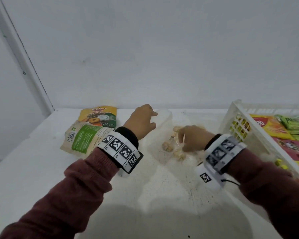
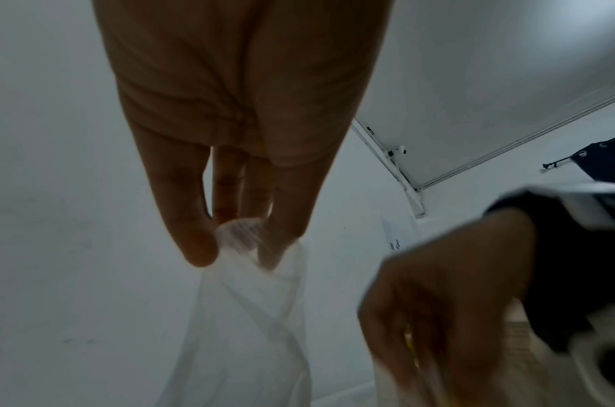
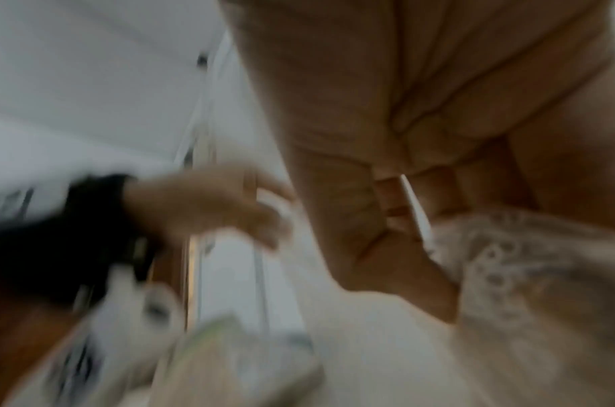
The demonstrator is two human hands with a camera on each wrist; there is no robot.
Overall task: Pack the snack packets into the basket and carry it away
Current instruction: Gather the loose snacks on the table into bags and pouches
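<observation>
A clear plastic bag of pale snack pieces (image 1: 169, 147) lies on the white table between my hands. My left hand (image 1: 143, 121) pinches its far top edge; in the left wrist view the fingers (image 2: 197, 242) squeeze the bunched clear film (image 2: 250, 289). My right hand (image 1: 192, 140) grips the bag's near right side, blurred in the right wrist view (image 3: 403, 220). The white slotted basket (image 1: 238, 121) stands at the right, tilted, with red, orange and green packets (image 1: 283, 128) inside. Two more packets lie at the left: a yellow pineapple one (image 1: 100, 116) and a beige-green one (image 1: 83, 138).
The white table (image 1: 145, 195) meets a white wall at the back. A white frame edge (image 1: 24, 54) runs diagonally down at the left. The left-side packets lie just beside my left wrist.
</observation>
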